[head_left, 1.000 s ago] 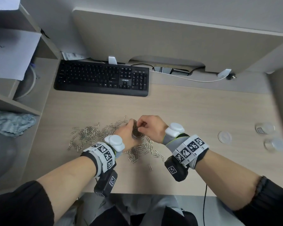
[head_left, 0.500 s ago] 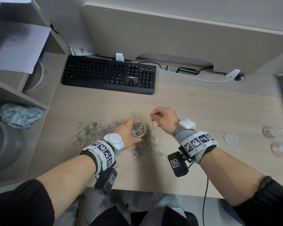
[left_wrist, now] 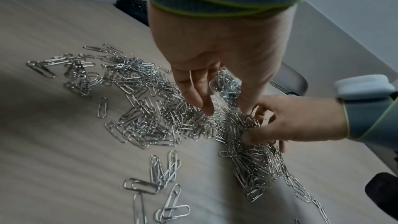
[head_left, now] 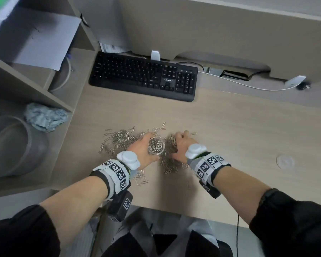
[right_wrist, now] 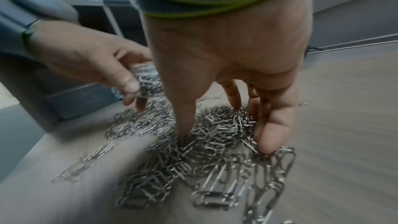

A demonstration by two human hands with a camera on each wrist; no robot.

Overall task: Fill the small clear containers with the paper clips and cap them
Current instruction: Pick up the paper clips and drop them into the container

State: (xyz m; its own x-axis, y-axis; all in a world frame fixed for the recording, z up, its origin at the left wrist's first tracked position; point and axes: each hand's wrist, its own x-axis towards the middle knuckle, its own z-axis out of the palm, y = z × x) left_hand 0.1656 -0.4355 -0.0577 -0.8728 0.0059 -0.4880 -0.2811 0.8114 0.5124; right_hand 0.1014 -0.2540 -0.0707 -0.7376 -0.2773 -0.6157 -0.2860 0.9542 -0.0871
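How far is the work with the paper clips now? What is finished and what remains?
Done: the small clear container held by the left hand looks nearly full of clips.
In hand: the right hand is down in the paper clip pile, its fingers gathering more.
Left: the container has no cap yet; a round lid lies apart on the desk, and many clips are still loose.

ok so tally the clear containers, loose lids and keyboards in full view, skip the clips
clear container: 1, held in the left hand
loose lid: 1
keyboard: 1
total: 3
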